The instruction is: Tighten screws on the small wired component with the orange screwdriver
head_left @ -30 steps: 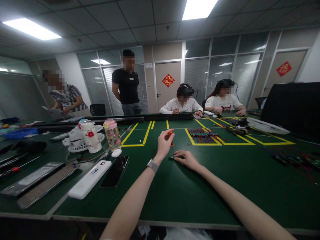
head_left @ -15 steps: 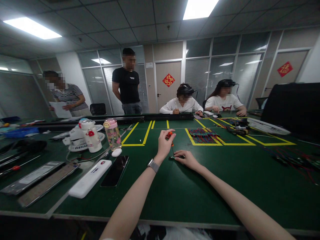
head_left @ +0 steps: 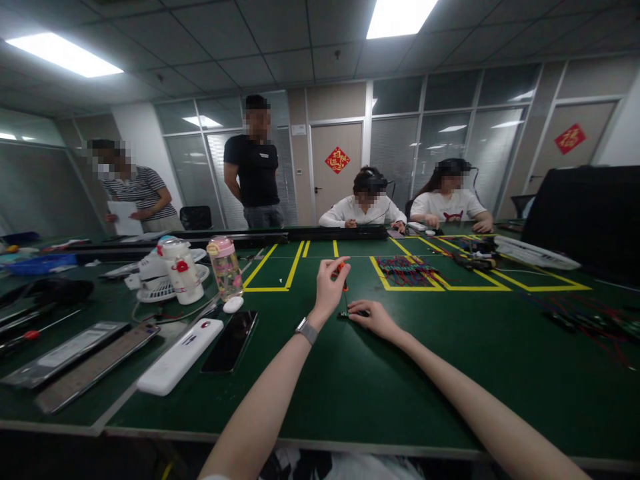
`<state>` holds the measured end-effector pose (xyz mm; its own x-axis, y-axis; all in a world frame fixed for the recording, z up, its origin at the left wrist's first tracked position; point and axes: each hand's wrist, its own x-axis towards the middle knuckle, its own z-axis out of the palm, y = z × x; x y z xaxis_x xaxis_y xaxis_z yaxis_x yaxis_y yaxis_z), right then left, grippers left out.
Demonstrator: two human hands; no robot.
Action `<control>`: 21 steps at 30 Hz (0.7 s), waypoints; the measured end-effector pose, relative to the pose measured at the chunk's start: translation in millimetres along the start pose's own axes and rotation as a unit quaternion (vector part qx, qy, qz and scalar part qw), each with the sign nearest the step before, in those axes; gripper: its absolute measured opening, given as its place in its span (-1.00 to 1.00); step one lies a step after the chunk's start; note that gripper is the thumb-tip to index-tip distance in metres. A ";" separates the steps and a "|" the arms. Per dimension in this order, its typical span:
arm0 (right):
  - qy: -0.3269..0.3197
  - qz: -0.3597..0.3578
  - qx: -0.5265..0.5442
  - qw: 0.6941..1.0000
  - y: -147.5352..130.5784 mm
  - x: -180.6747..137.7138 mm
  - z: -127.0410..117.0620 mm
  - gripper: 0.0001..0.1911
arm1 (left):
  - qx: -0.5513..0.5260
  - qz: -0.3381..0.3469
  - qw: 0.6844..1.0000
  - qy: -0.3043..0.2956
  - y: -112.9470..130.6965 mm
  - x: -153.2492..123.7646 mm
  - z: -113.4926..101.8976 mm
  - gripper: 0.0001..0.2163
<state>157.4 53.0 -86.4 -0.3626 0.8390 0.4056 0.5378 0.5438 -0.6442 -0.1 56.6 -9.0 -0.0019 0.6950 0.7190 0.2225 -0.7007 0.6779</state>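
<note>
My left hand [head_left: 327,288] is raised over the green table [head_left: 350,393] and grips a small orange-handled screwdriver [head_left: 341,269], held upright with its tip pointing down. My right hand [head_left: 373,316] lies flat on the table and pins a small dark part [head_left: 346,314] under its fingertips, right below the screwdriver. A watch sits on my left wrist.
A black phone [head_left: 231,342], a white case [head_left: 180,356], flat trays, a pink bottle [head_left: 224,267] and a white bottle [head_left: 182,270] lie at left. Red and blue wires [head_left: 406,270] fill a yellow-taped box. Two seated people work across the table; two others stand at back left.
My hands stay in place; the left fingers shift slightly on the screwdriver handle. The person at back left has lifted a sheet of paper.
</note>
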 end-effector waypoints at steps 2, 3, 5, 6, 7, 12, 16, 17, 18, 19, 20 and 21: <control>0.000 0.001 -0.001 1.000 -0.3 0.0 0.0 -0.77 | -0.016 -0.003 1.000 -0.011 -2.0 0.7 1.3 -0.71; 0.000 0.003 -0.001 1.000 -0.7 0.0 -0.1 -0.78 | -0.029 -0.008 0.999 -0.017 -3.5 1.2 2.2 -0.69; -0.001 0.007 0.000 1.000 -1.7 -0.1 -0.3 -0.78 | -0.059 -0.022 0.998 -0.030 -6.3 2.0 3.9 -0.68; 0.000 0.009 0.001 1.000 -2.1 -0.2 -0.4 -0.78 | -0.066 -0.025 0.997 -0.030 -7.1 2.2 4.3 -0.68; 0.000 0.009 0.001 1.000 -2.3 -0.3 -0.5 -0.78 | -0.062 -0.023 0.997 -0.026 -7.3 2.1 4.2 -0.70; 0.001 0.001 -0.002 1.000 -2.4 -0.5 -0.2 -0.79 | 0.012 0.014 1.000 -0.003 -2.7 -0.1 1.1 -0.76; 0.002 0.002 -0.001 1.000 -2.8 -0.7 -0.6 -0.78 | -0.015 0.006 1.000 -0.026 -2.6 -0.2 1.8 -0.68; 0.001 0.002 -0.001 1.000 -3.0 -0.7 -0.7 -0.77 | -0.027 0.004 0.999 -0.029 -3.3 -0.1 2.4 -0.67; 0.000 0.002 -0.001 1.000 -3.1 -0.7 -0.8 -0.77 | -0.033 0.002 0.999 -0.025 -4.1 -0.1 2.9 -0.67; -0.001 0.002 -0.002 1.000 -3.1 -0.7 -0.8 -0.77 | -0.028 0.002 0.999 -0.017 -4.6 -0.2 3.1 -0.68; -0.001 0.001 -0.002 1.000 -3.0 -0.7 -0.7 -0.77 | -0.014 0.004 1.000 -0.003 -4.8 -0.3 3.0 -0.69; 0.000 0.000 -0.002 1.000 -2.7 -0.6 -0.5 -0.77 | 0.005 0.010 1.000 0.011 -4.6 -0.4 2.5 -0.72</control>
<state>156.6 51.0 -84.6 -0.3629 0.8389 0.4056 0.5409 0.5441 -0.6414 1.3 60.0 -12.8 -0.0181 0.6778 0.7351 0.2322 -0.7122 0.6624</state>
